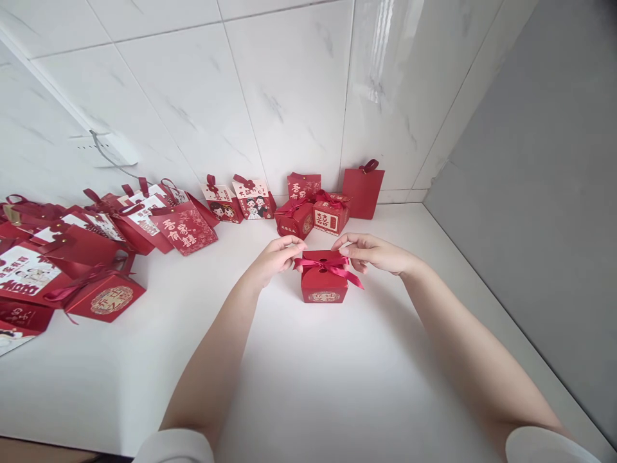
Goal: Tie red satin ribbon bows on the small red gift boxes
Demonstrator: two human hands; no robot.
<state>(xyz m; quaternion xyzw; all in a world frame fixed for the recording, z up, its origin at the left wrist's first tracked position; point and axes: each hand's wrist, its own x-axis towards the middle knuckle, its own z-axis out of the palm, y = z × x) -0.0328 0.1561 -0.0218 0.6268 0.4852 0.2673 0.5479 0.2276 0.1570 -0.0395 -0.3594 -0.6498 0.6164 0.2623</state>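
A small red gift box (324,284) with a gold round emblem on its front stands on the white table (308,379). A red ribbon (332,266) is tied across its top. My left hand (277,256) pinches the ribbon at the box's left top edge, fingers closed. On the right side, my right hand (373,251) pinches the same ribbon, with one ribbon tail hanging below it.
Two tied red boxes (295,217) (330,215) stand just behind, with red gift bags (363,190) and illustrated boxes (253,198) against the tiled wall. Several red bags and boxes (103,297) are heaped at the left. A grey wall (540,212) borders the table's right edge.
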